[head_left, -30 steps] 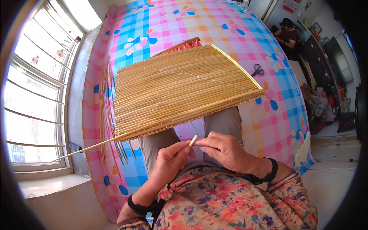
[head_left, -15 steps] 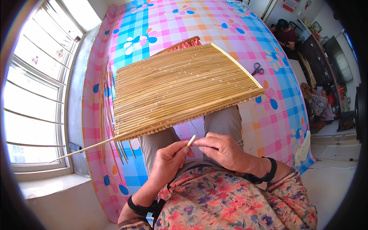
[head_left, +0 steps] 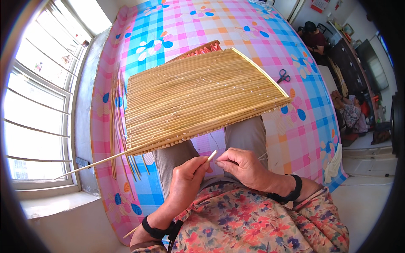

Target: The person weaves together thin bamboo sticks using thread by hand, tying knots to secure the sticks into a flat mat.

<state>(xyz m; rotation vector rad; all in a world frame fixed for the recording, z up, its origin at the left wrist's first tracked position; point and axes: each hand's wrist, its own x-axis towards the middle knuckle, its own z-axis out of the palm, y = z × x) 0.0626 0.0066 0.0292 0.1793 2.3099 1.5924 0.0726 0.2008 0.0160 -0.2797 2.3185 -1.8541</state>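
My left hand (head_left: 187, 175) is closed on a pale reed stalk (head_left: 212, 156), whose blunt end sticks out past thumb and forefinger. A thin stalk tip shows beside the left forearm, perhaps the same reed's other end. Just right of the blunt end, my right hand (head_left: 244, 166) is pinched closed; what its fingertips hold, if anything, is too small to make out. A fine pale thread shows by its back. Beyond both hands, a mat of stitched reed stalks (head_left: 198, 97) lies over my knees, with one long stalk (head_left: 95, 163) jutting left from its near edge.
Loose thin stalks (head_left: 114, 139) lie left of the mat on the checked, flowered sheet (head_left: 190, 25). Dark scissors (head_left: 283, 76) rest at the mat's right. A barred window (head_left: 40, 114) stands at left. Two other people are at the far right, beside a dark cabinet (head_left: 348, 63).
The stalk in my left hand has tilted further right. My right fingers have drawn slightly away from its end. A stalk tip now shows beside the left forearm. The mat stays put.
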